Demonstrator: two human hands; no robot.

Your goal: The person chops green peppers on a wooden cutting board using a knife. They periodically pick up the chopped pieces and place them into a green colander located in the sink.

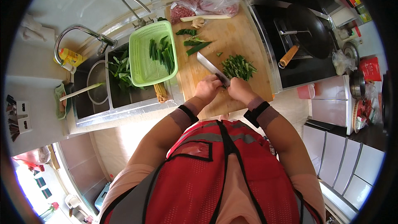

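Observation:
My right hand (240, 88) grips the handle of a kitchen knife (210, 64), its blade slanting away to the upper left over the wooden cutting board (248, 37). Close against the blade, my left hand (207, 86) has curled fingers. A bit of green vegetable (224, 86) shows under their tips, mostly hidden. Right of the blade lies a pile of chopped green vegetable (238, 67), likely pepper. Beyond the knife are long green pieces (199, 48) and a dark wrinkled green pepper (186, 32).
Ginger (198, 22), a pale stalk (206, 17) and plastic bags of reddish food (183, 8) lie at the board's back. Left, a green plastic basket (134, 65) with green pieces sits over the sink (109, 96). Right stands a wok (311, 34) on the black stove (295, 76).

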